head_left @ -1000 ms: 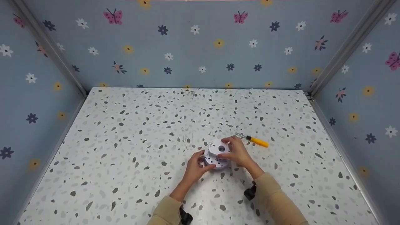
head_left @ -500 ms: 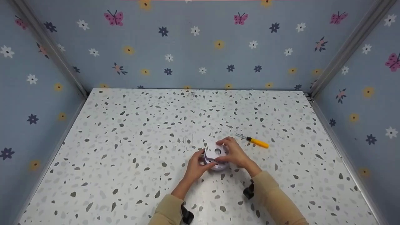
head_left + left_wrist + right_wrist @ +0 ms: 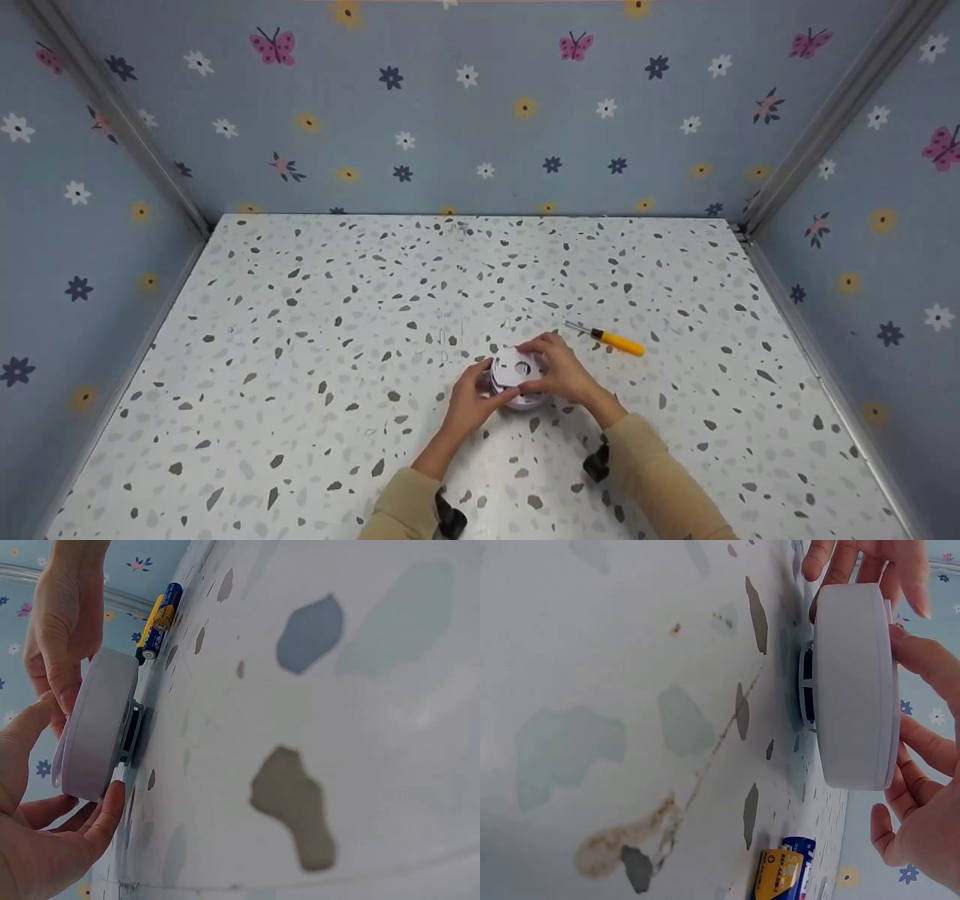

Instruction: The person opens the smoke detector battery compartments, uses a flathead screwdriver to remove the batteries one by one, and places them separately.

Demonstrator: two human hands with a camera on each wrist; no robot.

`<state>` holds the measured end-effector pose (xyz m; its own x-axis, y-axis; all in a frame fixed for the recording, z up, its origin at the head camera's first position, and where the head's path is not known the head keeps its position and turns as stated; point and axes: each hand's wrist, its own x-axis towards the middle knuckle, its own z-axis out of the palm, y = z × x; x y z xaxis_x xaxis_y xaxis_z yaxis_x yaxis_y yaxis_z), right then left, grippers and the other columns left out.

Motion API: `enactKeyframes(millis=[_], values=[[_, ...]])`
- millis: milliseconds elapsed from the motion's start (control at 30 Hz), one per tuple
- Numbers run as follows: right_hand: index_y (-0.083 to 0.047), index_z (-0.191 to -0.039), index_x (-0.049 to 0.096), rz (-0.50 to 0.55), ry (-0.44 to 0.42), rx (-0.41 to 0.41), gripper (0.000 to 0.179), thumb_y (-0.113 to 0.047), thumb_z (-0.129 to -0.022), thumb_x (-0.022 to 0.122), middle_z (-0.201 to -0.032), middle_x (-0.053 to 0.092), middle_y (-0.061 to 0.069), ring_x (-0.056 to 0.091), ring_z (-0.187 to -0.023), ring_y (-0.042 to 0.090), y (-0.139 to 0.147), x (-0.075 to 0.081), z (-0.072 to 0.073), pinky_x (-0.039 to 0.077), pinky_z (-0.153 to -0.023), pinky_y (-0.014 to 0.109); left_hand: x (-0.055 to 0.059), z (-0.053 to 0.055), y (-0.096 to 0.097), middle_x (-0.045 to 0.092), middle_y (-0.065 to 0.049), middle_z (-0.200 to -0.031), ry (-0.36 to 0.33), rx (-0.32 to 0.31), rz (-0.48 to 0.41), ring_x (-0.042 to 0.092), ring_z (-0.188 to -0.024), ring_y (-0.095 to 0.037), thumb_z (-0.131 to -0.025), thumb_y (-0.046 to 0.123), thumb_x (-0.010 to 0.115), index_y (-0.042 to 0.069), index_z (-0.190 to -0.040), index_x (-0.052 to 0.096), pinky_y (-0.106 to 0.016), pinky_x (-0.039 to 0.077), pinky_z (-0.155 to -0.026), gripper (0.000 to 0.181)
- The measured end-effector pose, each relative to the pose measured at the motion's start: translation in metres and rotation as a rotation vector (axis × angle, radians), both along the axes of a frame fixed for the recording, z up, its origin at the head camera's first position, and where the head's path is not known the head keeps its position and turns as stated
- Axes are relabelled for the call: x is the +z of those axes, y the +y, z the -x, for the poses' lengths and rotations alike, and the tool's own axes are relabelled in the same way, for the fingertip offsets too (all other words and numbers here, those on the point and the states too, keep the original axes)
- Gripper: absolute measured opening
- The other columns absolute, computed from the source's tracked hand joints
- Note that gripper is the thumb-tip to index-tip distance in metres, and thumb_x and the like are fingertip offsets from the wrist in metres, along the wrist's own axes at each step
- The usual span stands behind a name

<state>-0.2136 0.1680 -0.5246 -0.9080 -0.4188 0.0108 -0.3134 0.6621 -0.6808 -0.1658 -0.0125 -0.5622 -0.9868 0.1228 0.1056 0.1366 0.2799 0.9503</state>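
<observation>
A round white smoke detector (image 3: 851, 690) sits face down on the speckled table, its vented nose against the surface. My left hand (image 3: 469, 401) grips its body from the left side, with fingers curled around the edge in the left wrist view. A white mounting plate (image 3: 513, 361) with a round hole lies over its upturned back. My right hand (image 3: 564, 371) holds that plate by its right edge, thumb in front and fingers behind. In the wrist views the plate lies close along the back of the body, with a slight step at one edge.
A yellow-handled screwdriver (image 3: 619, 343) lies just beyond my right hand. Blue and yellow AA batteries (image 3: 781, 870) rest on the table on the right side of the detector. Flower-patterned walls (image 3: 480, 105) close off the back and sides of the table.
My right hand has brought the mounting plate left and down onto the back of the detector; earlier it was held tilted above it. My left hand has stayed on the body.
</observation>
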Motion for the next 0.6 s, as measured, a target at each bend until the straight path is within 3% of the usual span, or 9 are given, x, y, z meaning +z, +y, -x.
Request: enactKeyframes(millis=[167,600], values=[[-0.014,-0.116,0.058,-0.030,-0.036,-0.016,0.058,-0.024,-0.063,0.079,-0.116,0.045,0.008,0.040,-0.109,0.025,0.0001,0.0015,-0.0015,0.034,-0.093,0.046,0.0020,-0.0002,0.0004,0.051,-0.017,-0.111,-0.001,0.003,-0.004,0.055,-0.090,-0.024,-0.074,0.028,0.072,-0.007,-0.124,0.042,-0.035,0.048,-0.077,0.068],[-0.014,-0.114,0.059,-0.071,-0.017,0.032,0.055,-0.026,-0.064,0.079,-0.111,0.048,0.005,0.039,-0.106,0.022,0.0014,0.0021,-0.0016,0.030,-0.090,0.045,0.0041,-0.0007,0.0017,0.050,-0.014,-0.113,-0.049,0.004,-0.003,0.055,-0.089,-0.020,-0.073,0.032,0.071,-0.006,-0.126,0.041,-0.033,0.048,-0.077,0.071]])
